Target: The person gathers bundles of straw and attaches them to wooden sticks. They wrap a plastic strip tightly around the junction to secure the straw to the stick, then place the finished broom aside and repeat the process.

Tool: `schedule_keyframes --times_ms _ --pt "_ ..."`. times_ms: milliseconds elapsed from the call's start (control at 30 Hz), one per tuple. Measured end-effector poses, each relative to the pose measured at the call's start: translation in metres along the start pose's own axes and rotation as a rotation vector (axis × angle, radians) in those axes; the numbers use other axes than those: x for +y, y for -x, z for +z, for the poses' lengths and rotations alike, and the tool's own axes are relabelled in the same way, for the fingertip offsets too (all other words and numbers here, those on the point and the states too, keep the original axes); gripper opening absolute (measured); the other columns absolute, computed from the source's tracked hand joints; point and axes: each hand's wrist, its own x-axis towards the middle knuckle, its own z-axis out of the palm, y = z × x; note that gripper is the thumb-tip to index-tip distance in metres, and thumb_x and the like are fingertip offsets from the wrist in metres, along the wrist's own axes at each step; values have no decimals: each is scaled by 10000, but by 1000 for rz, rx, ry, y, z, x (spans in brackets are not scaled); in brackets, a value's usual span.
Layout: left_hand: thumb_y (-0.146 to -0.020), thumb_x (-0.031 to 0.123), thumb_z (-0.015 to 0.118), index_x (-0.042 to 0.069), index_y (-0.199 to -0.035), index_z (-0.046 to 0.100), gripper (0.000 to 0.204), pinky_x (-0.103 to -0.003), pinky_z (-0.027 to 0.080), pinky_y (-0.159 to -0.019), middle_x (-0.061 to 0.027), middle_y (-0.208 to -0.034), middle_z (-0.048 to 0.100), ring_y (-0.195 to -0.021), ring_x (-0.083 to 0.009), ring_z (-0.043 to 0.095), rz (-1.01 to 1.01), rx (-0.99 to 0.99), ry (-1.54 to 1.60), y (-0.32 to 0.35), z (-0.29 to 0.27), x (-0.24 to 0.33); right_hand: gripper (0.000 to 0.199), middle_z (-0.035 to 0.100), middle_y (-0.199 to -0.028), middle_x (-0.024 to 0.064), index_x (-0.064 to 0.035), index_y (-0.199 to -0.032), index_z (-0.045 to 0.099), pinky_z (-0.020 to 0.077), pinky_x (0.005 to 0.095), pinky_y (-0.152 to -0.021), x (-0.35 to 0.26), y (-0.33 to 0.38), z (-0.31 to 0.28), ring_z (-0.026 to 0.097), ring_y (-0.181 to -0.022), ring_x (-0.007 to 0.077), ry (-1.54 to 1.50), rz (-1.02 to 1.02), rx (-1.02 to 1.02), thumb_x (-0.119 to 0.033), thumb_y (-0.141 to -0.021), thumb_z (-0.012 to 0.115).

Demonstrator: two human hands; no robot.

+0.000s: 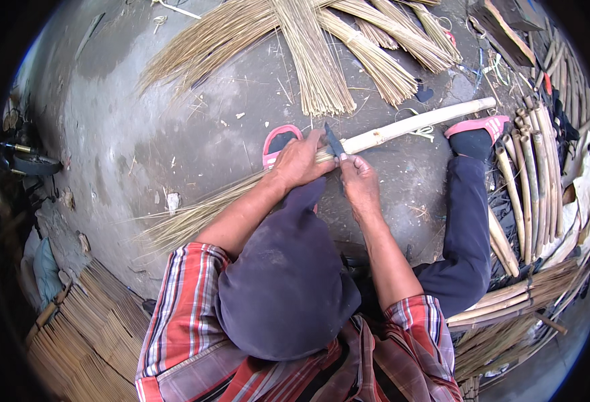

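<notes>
My left hand [298,161] is closed around the bound end of a bundle of thin straw-coloured sticks [198,209], a stick broom whose loose ends fan out to the left beneath my forearm. From that end a pale, peeled wooden handle [419,124] runs to the right, slightly upward. In my right hand [360,179] is a knife [334,141]; its grip is mostly hidden by my fingers. The dark blade points up and away, lying across the joint between sticks and handle, close to my left fingers. Whether the edge touches the binding I cannot tell.
Several tied stick bundles [311,60] lie on the grey floor ahead. Wooden poles [539,181] are stacked at the right, with more sticks [502,348] below them. Bundled sticks [100,328] fill the lower left. My feet wear pink sandals [479,127].
</notes>
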Motion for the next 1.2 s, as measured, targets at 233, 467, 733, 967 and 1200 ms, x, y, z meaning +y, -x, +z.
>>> schedule_keyframes --times_ms 233,467,733,967,1200 --pt "-807 446 892 55 -1599 275 1078 -507 566 -925 -190 -1197 725 -1063 -439 710 16 83 75 6 -1 4 277 573 -683 -78 -21 -932 757 348 265 -567 -15 3 1 451 -620 36 25 64 46 -241 -1055 642" --pt "-856 447 851 99 -1568 454 887 -492 544 -974 -192 -1213 703 -1128 -413 688 103 69 -28 7 -4 9 285 555 -659 -72 -35 -899 760 309 276 -533 -22 7 -5 430 -594 37 40 64 46 -249 -1046 643" --pt "-917 367 795 74 -1477 554 676 -504 535 -996 -257 -1251 677 -1182 -439 660 40 -25 -109 4 3 19 282 533 -641 -63 -55 -951 743 309 255 -510 -27 12 -7 420 -538 47 -17 160 11 -275 -1064 609" --pt "-887 316 778 3 -1291 634 530 -538 572 -921 -296 -1121 723 -1057 -476 705 -89 -134 -217 -14 12 19 282 548 -677 -34 -49 -1065 715 368 253 -537 -27 34 -18 466 -575 63 32 196 -71 -280 -1100 558" --pt "-845 307 780 26 -1047 756 347 -544 578 -858 -288 -933 741 -951 -474 730 -145 -102 -156 -26 10 17 279 506 -732 -53 -86 -998 669 363 264 -596 27 74 -43 422 -649 58 274 23 -167 -263 -1140 508"
